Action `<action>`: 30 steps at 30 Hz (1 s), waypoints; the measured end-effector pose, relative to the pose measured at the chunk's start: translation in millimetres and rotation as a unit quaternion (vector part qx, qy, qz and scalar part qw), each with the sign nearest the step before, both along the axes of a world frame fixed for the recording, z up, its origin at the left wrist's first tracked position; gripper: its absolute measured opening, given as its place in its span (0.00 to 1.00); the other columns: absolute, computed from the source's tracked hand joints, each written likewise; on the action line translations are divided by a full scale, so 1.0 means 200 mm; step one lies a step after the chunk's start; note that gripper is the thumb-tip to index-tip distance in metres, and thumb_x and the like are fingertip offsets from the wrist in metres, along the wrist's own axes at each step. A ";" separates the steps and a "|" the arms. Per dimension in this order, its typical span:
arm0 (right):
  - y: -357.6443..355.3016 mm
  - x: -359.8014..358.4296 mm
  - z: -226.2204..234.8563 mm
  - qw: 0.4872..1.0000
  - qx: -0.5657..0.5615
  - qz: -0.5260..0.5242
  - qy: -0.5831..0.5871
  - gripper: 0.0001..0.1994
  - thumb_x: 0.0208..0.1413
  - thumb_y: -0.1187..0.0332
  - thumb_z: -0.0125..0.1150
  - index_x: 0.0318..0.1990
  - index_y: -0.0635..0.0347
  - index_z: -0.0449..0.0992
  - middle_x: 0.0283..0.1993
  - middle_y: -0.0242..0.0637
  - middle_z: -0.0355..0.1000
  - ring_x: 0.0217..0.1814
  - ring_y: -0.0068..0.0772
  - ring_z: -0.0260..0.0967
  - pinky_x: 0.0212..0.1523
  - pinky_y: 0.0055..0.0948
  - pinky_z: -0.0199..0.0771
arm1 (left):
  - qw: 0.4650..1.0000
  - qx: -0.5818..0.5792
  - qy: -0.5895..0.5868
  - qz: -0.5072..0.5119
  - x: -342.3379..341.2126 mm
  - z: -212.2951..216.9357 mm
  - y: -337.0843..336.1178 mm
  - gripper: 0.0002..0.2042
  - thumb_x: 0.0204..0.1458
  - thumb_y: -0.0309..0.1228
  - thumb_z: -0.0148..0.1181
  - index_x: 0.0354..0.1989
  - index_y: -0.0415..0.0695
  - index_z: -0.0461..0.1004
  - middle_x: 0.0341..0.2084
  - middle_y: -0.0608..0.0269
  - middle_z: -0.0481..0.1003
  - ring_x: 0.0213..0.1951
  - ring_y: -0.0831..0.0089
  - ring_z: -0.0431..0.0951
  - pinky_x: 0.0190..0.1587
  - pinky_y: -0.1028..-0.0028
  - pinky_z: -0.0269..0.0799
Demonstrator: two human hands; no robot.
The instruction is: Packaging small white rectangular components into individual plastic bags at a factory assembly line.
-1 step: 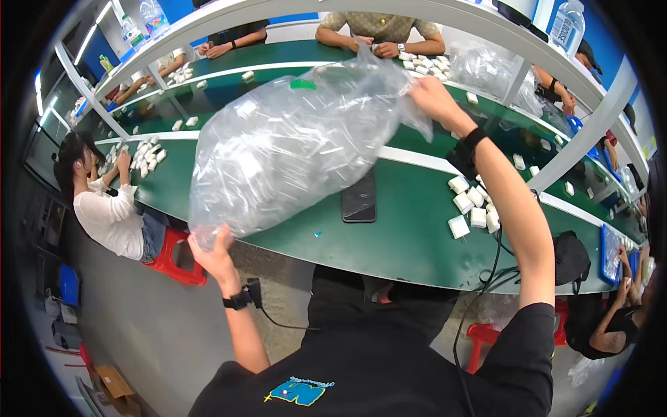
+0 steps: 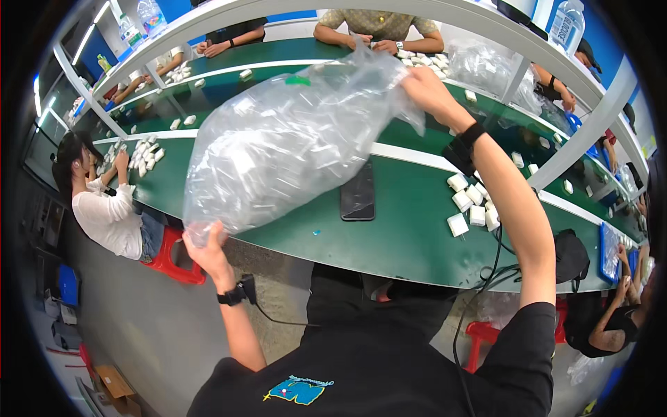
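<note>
Green covers the long bench (image 2: 403, 247), which stretches away on both sides of the black phone lying flat on it. White posts and a shelf make up the frame (image 2: 581, 132) that rises beyond the phone and slants down on its right. Well to the left of the phone, a person in a white top (image 2: 108, 219) sits on a red stool (image 2: 170, 257) with both arms at the bench. Clear plastic makes up the big bag (image 2: 271, 149), bulging with shiny pieces too jumbled to tell apart; it is held aloft, tilted, beyond and to the left of the phone, its lower edge just beside the phone's far end in view. Well to the right of the phone sits a black cloth item (image 2: 571, 256), with black cables (image 2: 497, 267) looping nearer. The right hand (image 2: 431, 94), beyond the phone and to its right, has its fingers clamped on the bag's gathered neck; the left hand (image 2: 210, 257), nearer and well to the left, has its fingers pinched on the bag's bottom corner. Next in size is the phone (image 2: 358, 198) itself, then the white blocks (image 2: 462, 201) piled to its right, then a green patch (image 2: 298, 80) on the bag, and lastly a tiny blue scrap (image 2: 317, 233) near the phone's left.
</note>
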State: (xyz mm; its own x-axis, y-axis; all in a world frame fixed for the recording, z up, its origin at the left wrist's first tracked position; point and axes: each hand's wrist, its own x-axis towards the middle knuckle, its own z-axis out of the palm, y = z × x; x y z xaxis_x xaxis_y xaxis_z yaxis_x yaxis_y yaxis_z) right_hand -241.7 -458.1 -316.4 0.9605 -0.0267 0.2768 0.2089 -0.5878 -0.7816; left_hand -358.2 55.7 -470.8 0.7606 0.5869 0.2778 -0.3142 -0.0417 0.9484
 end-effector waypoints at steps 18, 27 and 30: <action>0.99 -0.60 -0.46 0.953 0.128 0.259 -0.088 0.11 0.60 0.66 0.66 0.40 0.68 0.79 0.43 0.45 0.74 0.45 0.44 0.74 0.48 0.40 0.73 | 0.992 0.114 0.048 0.037 0.43 -0.14 0.76 0.39 0.61 0.35 0.71 0.76 0.42 0.56 0.69 0.47 0.63 0.61 0.53 0.74 0.60 0.56 0.76; 0.31 -0.69 -0.22 0.956 0.183 0.037 0.228 0.44 0.61 0.34 0.67 0.69 0.66 0.68 0.66 0.50 0.72 0.67 0.39 0.72 0.63 0.45 0.77 | 0.871 0.479 -0.106 -0.005 -0.28 0.12 -0.31 0.43 0.55 0.42 0.75 0.76 0.39 0.61 0.79 0.44 0.53 0.78 0.45 0.54 0.77 0.46 0.52; 0.40 -0.62 -0.21 0.960 0.133 -0.001 0.247 0.51 0.62 0.35 0.66 0.77 0.69 0.57 0.70 0.59 0.66 0.75 0.47 0.66 0.66 0.49 0.75 | 0.848 0.464 -0.137 -0.215 -0.36 0.24 -0.55 0.53 0.46 0.50 0.80 0.77 0.40 0.58 0.78 0.42 0.54 0.79 0.44 0.53 0.78 0.47 0.50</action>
State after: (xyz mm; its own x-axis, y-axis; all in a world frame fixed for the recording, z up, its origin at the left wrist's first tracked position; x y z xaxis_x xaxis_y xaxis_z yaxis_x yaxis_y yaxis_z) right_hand -366.0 -378.5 -359.0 0.9728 -0.0362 -0.2290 -0.2268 -0.3538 -0.9074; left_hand -429.5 -55.1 -423.2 0.6816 -0.2969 0.6688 -0.6927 -0.5562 0.4591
